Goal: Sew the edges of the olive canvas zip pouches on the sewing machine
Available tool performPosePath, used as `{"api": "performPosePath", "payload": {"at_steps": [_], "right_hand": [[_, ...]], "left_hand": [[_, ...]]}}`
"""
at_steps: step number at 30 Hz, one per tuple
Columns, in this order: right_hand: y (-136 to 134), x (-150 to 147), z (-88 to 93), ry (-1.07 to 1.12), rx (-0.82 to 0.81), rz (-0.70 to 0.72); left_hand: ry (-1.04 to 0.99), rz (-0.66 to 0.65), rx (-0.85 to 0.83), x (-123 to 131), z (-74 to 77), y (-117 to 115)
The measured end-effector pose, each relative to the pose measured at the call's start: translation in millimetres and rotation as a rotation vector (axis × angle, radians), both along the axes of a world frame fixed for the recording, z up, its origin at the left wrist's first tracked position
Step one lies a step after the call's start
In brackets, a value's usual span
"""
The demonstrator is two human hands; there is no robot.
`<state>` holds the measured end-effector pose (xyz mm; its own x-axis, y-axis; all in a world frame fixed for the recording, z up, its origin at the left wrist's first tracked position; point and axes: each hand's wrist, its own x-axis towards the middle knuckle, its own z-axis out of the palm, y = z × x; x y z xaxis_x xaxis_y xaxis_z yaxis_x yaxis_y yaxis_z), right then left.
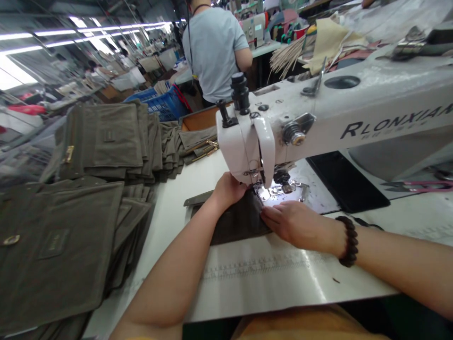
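Note:
A dark olive-brown fabric panel [237, 219] lies on the sewing machine's bed, its upper edge under the presser foot area. My left hand [230, 191] is closed on the panel's far left part, close beside the needle, with some fingertips hidden by the machine head. At the panel's right edge, my right hand [299, 224] pinches the fabric between thumb and fingers, palm down. The white sewing machine [244, 141] stands over both hands, and its lamp lights the metal plate [322, 184]. A dark beaded bracelet [348, 241] is on my right wrist.
Stacked olive fabric pieces with zips [106, 137] and more bag panels [60, 255] fill the left side. Pink-handled scissors [421, 186] lie at the right. A ruler scale [240, 269] runs along the table front. Beyond are a blue crate [159, 104] and a person in grey [215, 52].

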<state>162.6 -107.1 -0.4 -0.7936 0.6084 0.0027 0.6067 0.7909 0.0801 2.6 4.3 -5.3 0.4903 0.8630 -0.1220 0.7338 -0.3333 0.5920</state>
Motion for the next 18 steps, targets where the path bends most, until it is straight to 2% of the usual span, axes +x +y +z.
{"api": "performPosePath", "payload": {"at_steps": [4, 7, 13, 18], "right_hand": [[-8, 3, -4.3, 0.068, 0.082, 0.034], [-8, 3, -5.5, 0.123, 0.127, 0.060], [-3, 6, -5.2, 0.165, 0.109, 0.107], [-2, 7, -4.5, 0.181, 0.079, 0.095]], "left_hand": [[0.152, -0.139, 0.196, -1, -1.9, -7], [0.305, -0.167, 0.308, -1, -0.9, -12], [0.374, -0.214, 0.329, 1, 5.5, -15], [0.324, -0.208, 0.346, 1, 5.9, -15]]}}
